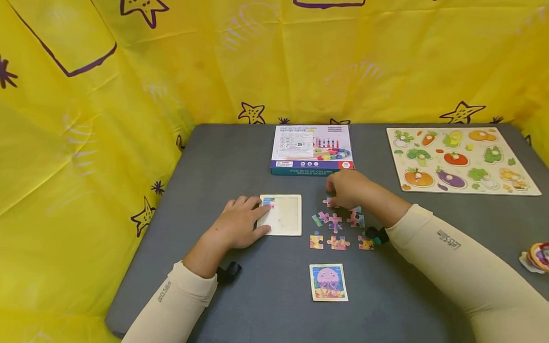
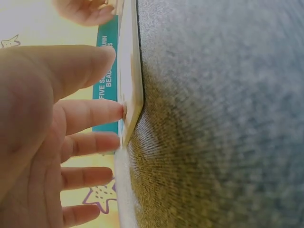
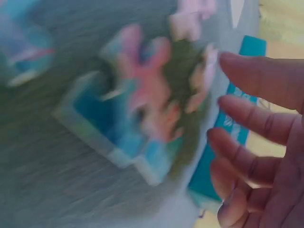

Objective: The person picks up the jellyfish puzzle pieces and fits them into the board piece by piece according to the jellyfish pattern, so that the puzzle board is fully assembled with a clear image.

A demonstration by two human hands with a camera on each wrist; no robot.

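Observation:
My left hand [image 1: 240,223] lies over the left edge of a square puzzle frame [image 1: 298,223], fingers spread and fairly straight. Its index fingertip touches a blue and pink piece in the frame's upper left corner. My right hand [image 1: 348,188] reaches down over loose jigsaw pieces. In the right wrist view, its thumb and fingers stand apart beside a pink puzzle piece [image 3: 203,80], the thumb tip very close to it; blur hides any contact. Several more pieces [image 1: 338,243] lie below and around that hand. A small jellyfish picture card [image 1: 328,283] lies nearer me.
A boxed bead set [image 1: 311,150] stands behind the pieces. At the back right lies a vegetable peg board [image 1: 463,158]. A colourful round toy [image 1: 545,257] sits at the right edge. Yellow cloth [image 1: 260,55] hangs behind and left of the grey table [image 1: 252,302].

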